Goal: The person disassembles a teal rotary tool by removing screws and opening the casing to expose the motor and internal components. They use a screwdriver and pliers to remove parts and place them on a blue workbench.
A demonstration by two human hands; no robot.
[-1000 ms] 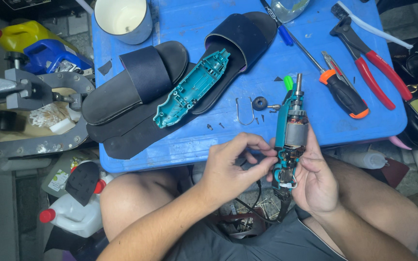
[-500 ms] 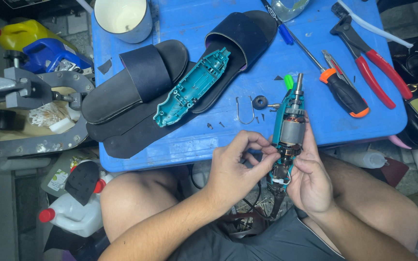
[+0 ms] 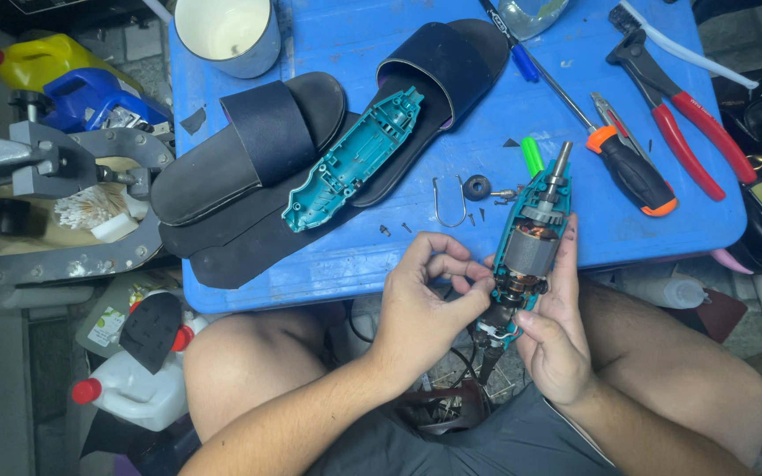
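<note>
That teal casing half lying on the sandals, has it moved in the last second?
No. The teal casing half lies across the same black sandals, unchanged against the white cup.

- Left hand [image 3: 421, 304]: raised from lower left, forearm angled up to the right; fingers curled, thumb and fingertips pinched inward toward the right hand.
- Right hand [image 3: 557, 330]: palm turned up and left, fingers stretched upward, thumb folded across the front; closed in a grip.
- Hands held close together, fingertips nearly touching, above bare thighs, knees spread apart.

teal tool shell [image 3: 353, 160], blue table [image 3: 575, 132], black sandals [image 3: 249, 154]
</note>
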